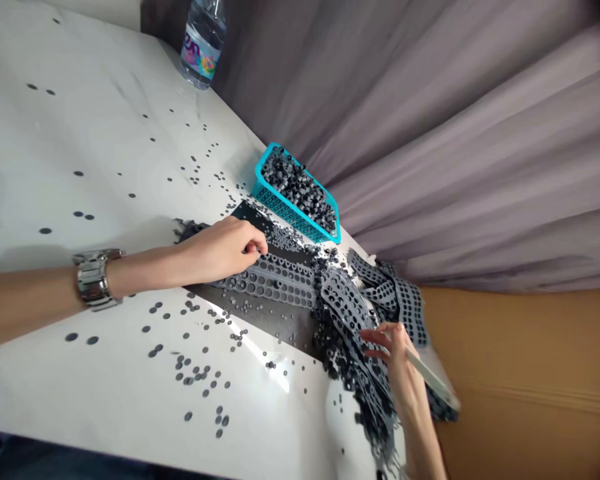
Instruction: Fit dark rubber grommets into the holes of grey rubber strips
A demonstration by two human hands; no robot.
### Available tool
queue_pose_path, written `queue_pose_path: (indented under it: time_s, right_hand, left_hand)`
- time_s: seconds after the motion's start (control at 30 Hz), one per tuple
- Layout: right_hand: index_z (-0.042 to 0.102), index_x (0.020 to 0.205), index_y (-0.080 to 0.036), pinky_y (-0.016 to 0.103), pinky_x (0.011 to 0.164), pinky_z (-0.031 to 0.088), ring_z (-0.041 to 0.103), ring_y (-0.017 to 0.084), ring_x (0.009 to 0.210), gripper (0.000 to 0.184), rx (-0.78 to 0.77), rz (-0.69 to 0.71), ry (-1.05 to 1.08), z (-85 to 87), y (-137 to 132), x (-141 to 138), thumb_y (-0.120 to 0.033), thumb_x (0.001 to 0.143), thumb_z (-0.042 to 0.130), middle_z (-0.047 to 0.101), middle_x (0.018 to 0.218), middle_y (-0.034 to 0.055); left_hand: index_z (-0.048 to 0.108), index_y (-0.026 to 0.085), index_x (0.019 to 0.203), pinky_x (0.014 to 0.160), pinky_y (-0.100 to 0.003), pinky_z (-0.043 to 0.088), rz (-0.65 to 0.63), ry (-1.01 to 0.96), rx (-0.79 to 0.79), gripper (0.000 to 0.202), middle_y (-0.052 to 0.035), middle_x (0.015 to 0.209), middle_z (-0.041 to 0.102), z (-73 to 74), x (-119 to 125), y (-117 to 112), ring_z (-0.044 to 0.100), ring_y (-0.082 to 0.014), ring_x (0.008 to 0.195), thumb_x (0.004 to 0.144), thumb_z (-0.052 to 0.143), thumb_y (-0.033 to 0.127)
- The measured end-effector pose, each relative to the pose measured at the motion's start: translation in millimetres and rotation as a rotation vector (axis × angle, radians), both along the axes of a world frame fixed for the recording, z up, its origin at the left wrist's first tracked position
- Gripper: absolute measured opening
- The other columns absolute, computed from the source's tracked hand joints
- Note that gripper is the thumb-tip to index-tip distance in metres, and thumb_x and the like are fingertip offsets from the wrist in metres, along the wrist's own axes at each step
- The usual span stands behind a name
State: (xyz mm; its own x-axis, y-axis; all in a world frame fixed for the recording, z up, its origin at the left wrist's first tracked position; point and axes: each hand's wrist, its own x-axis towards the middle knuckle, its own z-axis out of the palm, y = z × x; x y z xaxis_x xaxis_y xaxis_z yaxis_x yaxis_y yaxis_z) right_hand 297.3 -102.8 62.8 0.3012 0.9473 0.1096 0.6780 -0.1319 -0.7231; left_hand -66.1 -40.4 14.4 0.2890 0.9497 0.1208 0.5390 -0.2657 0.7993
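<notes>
Holds the left hand [227, 247] left of the frame's centre, back of the hand upward and fingers curled inward over one end of a grey perforated strip [285, 285]. Cannot tell about anything pinched under those fingertips, partly hidden from view. Wears a silver watch [97, 279] on the same wrist, at centre left. Grasps a pale stick-like tool [433, 380] in the right hand [397, 350], at lower right, with the far end of the tool slanting down toward the lower right. Points the fingers of that hand leftward, at or just above a heap of perforated strips [345, 297] right of centre; cannot tell whether touching.

Keeps to the centre of the frame for the single strip, lying across a dark plate [300, 330]. Includes, above centre, a turquoise basket [287, 212] filled with small dark pieces [300, 187]. Shows dark discs [188, 417] scattered over the white table [120, 393], from upper left to bottom centre. Includes a water bottle [201, 50] at upper left of centre, a grey curtain [455, 133] across the upper right and a brown surface [530, 353] at lower right.
</notes>
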Motion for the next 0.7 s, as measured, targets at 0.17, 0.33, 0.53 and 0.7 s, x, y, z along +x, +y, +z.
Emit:
queue_pose_path:
  time_s: [0.17,0.33,0.53,0.7]
  right_hand:
    - [0.066,0.105,-0.019,0.027,0.048,0.047,0.055,0.014,0.055,0.058,0.021,0.058,0.002,1.1,12.7,-34.0,-0.066,0.09,0.037,0.057,0.068,0.0008]
    - [0.065,0.102,-0.021,0.025,0.051,0.046,0.056,0.012,0.061,0.031,0.15,0.232,0.248,-6.8,39.7,-110.4,-0.047,0.087,0.057,0.059,0.075,0.0012]
    - [0.065,0.09,-0.018,0.024,0.049,0.04,0.049,0.01,0.052,0.029,0.022,0.432,0.502,-38.3,58.0,-181.8,-0.044,0.089,0.053,0.053,0.061,-0.0025]
    - [0.06,0.086,-0.019,0.024,0.049,0.042,0.054,0.011,0.049,0.027,0.036,0.4,0.453,-64.9,58.4,-193.6,-0.043,0.091,0.051,0.058,0.061,-0.0019]
  left_hand:
    - [0.075,0.018,0.094,0.055,-0.026,0.031,0.043,0.087,0.089,0.031,-0.0012,0.073,0.066,5.3,-4.0,6.5,0.041,-0.0077,0.047,0.079,0.048,0.019]
    - [0.076,0.017,0.097,0.06,-0.025,0.035,0.133,0.138,0.106,0.033,-0.0028,0.079,0.069,4.9,-17.9,21.5,0.051,-0.0104,0.057,0.077,0.05,0.018]
    - [0.074,0.016,0.097,0.077,-0.028,0.041,-0.037,0.258,0.291,0.03,-0.0068,0.094,0.069,-16.2,-11.5,17.9,0.061,-0.0175,0.083,0.084,0.048,0.02]
    - [0.071,0.016,0.103,0.076,-0.03,0.041,-0.139,0.353,0.304,0.032,-0.0079,0.098,0.065,-27.3,-2.6,13.3,0.061,-0.0188,0.086,0.085,0.046,0.017]
